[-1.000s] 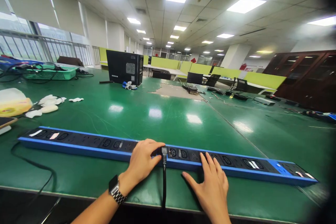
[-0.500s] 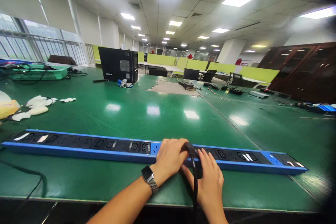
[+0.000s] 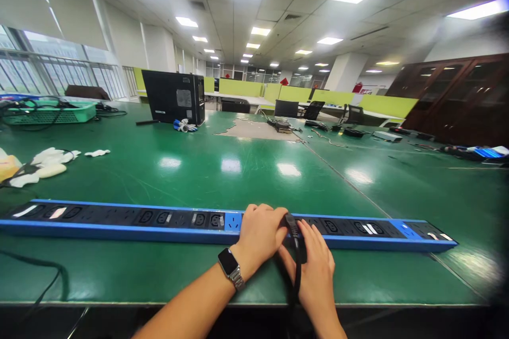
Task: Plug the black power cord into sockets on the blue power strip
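A long blue power strip (image 3: 254,237) with black sockets lies across the green table in front of me. My left hand (image 3: 262,235), a watch on its wrist, is closed with fingertips on a black plug (image 3: 292,225) at the strip's middle. From that plug a thick black cord (image 3: 297,270) drops over the table's front edge. My right hand (image 3: 316,262) is closed round the strip just right of the plug, its fingers over the top and its thumb near the cord. A dark shape sits between that hand and the cord; I cannot tell what it is. The hands hide the plug's lower end.
At the back left stand a black computer case (image 3: 173,96) and a green basket (image 3: 59,113) of cables. White scraps (image 3: 53,156) lie on the left. Blue-white gloves (image 3: 185,126) rest before the case. A loose cable (image 3: 51,265) lies near the table's front edge.
The view has shifted slightly, so the table's things sit a little further left in it. Both hands keep their places at the plug and strip; the cord bends a bit more.
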`<state>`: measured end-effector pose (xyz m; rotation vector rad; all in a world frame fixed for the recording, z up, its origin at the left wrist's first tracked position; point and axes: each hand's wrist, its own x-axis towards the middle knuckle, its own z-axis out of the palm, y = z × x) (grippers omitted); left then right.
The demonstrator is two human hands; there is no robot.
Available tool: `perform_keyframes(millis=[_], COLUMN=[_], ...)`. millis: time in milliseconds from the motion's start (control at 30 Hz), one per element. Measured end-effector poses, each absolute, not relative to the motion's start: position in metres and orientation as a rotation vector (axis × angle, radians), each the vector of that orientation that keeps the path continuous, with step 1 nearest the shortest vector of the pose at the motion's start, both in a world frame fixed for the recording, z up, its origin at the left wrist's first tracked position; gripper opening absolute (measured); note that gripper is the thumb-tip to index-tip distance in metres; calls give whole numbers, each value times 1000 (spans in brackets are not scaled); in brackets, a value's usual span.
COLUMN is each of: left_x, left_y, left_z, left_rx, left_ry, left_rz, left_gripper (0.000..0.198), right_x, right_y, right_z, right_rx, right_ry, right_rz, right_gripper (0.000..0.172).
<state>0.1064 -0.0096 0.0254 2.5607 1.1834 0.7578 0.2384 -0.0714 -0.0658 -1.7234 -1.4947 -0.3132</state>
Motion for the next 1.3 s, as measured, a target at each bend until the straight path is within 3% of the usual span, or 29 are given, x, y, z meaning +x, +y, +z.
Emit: perform_keyframes(millis=[367, 633, 900, 1300], left_x=[111, 117, 112, 108], left_y=[-4, 14, 2, 0], left_z=[57, 76, 64, 43], left_rx=[2786, 2735, 2782, 2746], left_ry=[1228, 1237, 1216, 1229], left_rz=[434, 312, 384, 491], left_gripper=[17, 18, 14, 22], right_x=[239, 237, 239, 238], right_y=[-72, -69, -71, -72], right_z=[-65, -64, -62, -58], right_rx=[-1713, -1659, -1640, -1716], right_ry=[-1513, -1473, -1473, -1482], right_rz=[-347, -419, -359, -430], right_gripper=[51, 58, 57, 52])
